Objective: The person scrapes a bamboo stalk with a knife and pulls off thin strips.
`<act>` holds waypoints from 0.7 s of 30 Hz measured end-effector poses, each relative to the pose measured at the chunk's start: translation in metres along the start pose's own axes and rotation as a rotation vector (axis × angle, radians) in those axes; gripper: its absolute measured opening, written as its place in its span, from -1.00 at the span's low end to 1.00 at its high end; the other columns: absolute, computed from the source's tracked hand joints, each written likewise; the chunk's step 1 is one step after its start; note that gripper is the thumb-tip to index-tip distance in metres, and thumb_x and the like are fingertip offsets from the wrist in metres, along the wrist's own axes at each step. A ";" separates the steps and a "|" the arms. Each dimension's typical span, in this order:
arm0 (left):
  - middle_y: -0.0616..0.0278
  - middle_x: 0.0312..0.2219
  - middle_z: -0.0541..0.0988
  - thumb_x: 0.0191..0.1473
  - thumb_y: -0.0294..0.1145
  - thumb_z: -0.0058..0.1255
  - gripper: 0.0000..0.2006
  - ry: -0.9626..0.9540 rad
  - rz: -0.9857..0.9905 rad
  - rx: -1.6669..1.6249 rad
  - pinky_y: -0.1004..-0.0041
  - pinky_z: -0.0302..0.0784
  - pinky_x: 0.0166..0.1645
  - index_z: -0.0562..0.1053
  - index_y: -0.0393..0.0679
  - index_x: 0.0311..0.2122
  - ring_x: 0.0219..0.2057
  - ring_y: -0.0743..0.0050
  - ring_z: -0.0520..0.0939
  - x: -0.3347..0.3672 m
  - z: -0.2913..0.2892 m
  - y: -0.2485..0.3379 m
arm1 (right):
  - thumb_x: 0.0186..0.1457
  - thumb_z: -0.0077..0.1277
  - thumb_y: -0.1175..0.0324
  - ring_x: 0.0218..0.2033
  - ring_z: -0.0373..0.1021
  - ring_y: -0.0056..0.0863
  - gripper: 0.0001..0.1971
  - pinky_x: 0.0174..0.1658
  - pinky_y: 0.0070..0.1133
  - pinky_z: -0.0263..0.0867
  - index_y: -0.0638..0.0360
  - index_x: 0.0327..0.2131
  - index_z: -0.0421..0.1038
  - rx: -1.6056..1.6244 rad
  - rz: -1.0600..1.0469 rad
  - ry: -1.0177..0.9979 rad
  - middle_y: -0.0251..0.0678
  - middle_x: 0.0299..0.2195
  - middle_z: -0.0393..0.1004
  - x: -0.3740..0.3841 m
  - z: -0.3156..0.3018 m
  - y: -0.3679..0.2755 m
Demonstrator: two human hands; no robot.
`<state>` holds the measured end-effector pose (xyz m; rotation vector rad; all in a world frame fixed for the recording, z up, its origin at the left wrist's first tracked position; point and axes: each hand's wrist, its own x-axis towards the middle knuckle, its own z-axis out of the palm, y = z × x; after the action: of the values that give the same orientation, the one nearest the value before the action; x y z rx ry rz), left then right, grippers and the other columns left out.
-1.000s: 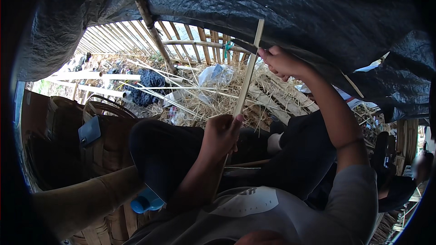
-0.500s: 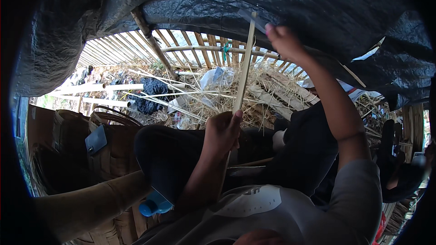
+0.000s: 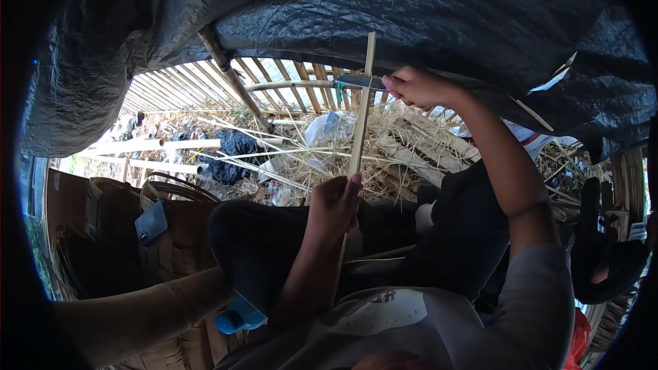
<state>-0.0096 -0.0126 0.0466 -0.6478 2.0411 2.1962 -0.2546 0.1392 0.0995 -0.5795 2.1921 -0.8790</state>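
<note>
The grey, flat-bladed knife (image 3: 353, 81) is lower than half a second ago: then a blur near the top of the long, pale, narrow bamboo-like strip (image 3: 361, 123), it now crosses the strip below its upper tip, apparently touching it. The right hand (image 3: 415, 89) has come down with it, fingers curled round the mostly hidden handle. The left hand (image 3: 334, 207) stays put, fingers closed round the strip's lower part, thumb along it, holding it steeply upright before the lap. This suggests repeated shaving strokes, the blade working down the strip toward the holding hand.
</note>
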 end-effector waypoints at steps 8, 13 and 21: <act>0.34 -0.76 0.37 0.23 -0.14 -0.04 -0.62 -0.026 -0.001 0.053 0.63 0.21 -0.76 0.45 -0.31 -0.44 -0.83 0.69 0.38 0.000 0.007 -0.001 | 0.14 0.00 -0.06 -0.61 0.25 -0.63 -0.54 -0.49 -0.48 0.24 0.20 -0.49 0.46 -0.227 -0.350 0.132 -0.47 -0.65 0.36 0.011 0.006 0.027; 0.34 -0.77 0.36 0.24 -0.14 -0.06 -0.61 0.001 -0.014 0.065 0.64 0.20 -0.77 0.45 -0.32 -0.43 -0.83 0.70 0.37 0.000 0.005 -0.005 | 0.16 -0.16 -0.24 -0.74 0.29 -0.42 -0.31 -0.55 -0.43 0.19 0.22 -0.73 0.36 -0.414 -0.135 0.518 -0.27 -0.81 0.28 0.003 0.040 -0.006; 0.35 -0.77 0.33 0.24 -0.12 -0.08 -0.60 -0.041 -0.021 0.004 0.63 0.17 -0.79 0.44 -0.32 -0.43 -0.85 0.71 0.33 -0.003 0.007 0.006 | 0.18 -0.14 -0.21 -0.83 0.00 -0.68 -0.37 -0.72 -0.54 -0.07 0.07 -0.75 0.13 0.161 0.037 0.316 -0.53 -0.84 0.06 0.008 0.029 0.000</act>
<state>-0.0105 -0.0053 0.0537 -0.6154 2.0086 2.1750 -0.2383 0.1221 0.0800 -0.3390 2.3715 -1.1813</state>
